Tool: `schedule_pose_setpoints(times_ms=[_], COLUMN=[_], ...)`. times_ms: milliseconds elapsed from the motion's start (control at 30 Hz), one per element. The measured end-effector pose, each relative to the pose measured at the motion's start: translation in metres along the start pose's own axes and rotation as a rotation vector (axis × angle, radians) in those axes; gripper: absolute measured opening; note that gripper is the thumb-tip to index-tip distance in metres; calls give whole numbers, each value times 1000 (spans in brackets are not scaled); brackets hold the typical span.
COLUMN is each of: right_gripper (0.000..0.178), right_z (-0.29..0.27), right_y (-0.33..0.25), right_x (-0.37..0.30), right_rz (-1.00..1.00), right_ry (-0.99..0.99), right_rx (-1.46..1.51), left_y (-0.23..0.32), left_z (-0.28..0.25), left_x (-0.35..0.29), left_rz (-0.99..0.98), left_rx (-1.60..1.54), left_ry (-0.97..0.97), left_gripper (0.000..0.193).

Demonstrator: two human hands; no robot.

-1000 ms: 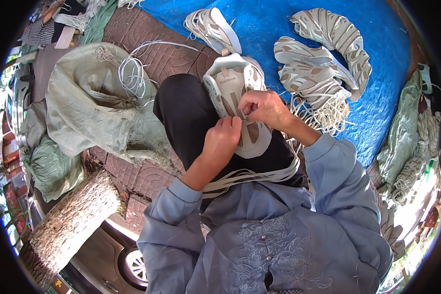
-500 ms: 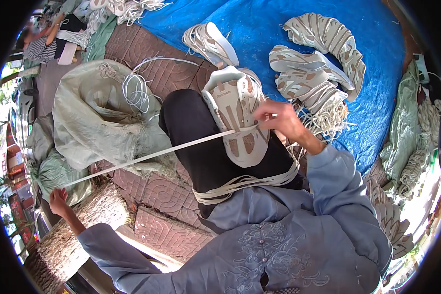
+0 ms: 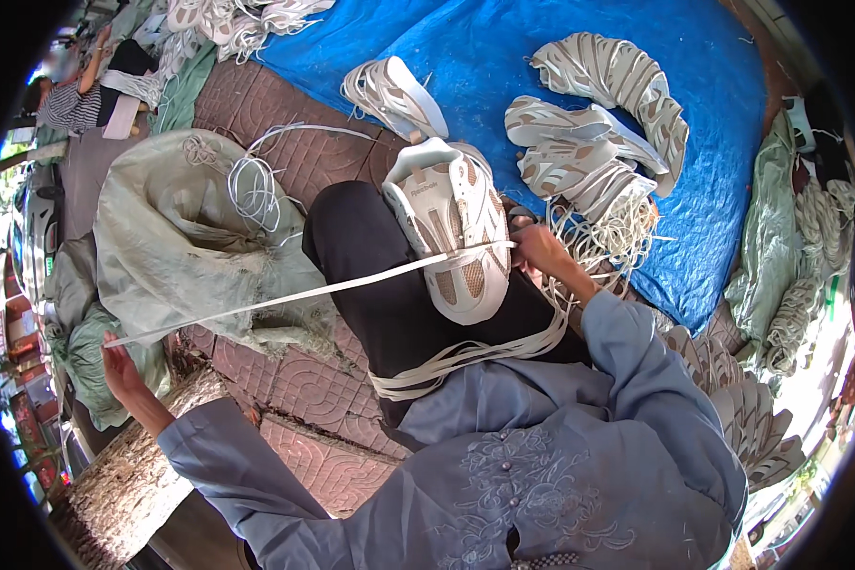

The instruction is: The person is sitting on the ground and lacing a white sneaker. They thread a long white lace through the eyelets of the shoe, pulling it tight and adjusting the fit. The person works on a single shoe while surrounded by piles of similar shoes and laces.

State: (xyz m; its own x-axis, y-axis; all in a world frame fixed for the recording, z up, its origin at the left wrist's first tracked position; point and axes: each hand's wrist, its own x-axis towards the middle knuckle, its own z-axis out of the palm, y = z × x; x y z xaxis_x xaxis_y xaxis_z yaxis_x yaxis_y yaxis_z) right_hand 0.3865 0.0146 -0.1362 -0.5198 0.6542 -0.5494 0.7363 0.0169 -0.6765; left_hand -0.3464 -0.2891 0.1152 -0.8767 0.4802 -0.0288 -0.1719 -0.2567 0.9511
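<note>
A white and beige sneaker (image 3: 465,294) rests on my black-trousered leg, its toe pointing toward me. Across its front runs a long white lace (image 3: 370,277), stretched tight to the far left. My left hand (image 3: 128,378) pinches the lace at that end, with the arm held out to the side. At the shoe's right edge, the fingers of my right hand (image 3: 541,249) are closed on the lace's other part. Several loose laces (image 3: 475,359) lie in a bundle across my lap.
Several similar shoes (image 3: 627,76) lie in a curved row on a blue tarp (image 3: 465,47), with a tangle of laces (image 3: 608,233) nearer me. An open pale sack (image 3: 142,256) stands left, a coil of white cord (image 3: 256,190) on its edge. A log (image 3: 128,484) lies lower left.
My right hand has moved down and closed in at the shoe's right edge. My left hand has risen slightly, and the lace stays taut. The whole view has shifted a little.
</note>
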Motion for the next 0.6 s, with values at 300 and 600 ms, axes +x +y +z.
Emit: schedule_pose_setpoints(times_ms=[300, 600], right_gripper=[8, 11], right_z=[-60, -179], right_y=[66, 208], right_x=[-30, -115], right_rz=[57, 149], right_ry=[791, 836], right_rx=[-429, 1172], left_y=[161, 231], left_z=[-137, -102], left_x=[17, -18], left_rz=[226, 698], left_rx=[164, 1198], left_ry=[92, 798], left_gripper=[35, 32])
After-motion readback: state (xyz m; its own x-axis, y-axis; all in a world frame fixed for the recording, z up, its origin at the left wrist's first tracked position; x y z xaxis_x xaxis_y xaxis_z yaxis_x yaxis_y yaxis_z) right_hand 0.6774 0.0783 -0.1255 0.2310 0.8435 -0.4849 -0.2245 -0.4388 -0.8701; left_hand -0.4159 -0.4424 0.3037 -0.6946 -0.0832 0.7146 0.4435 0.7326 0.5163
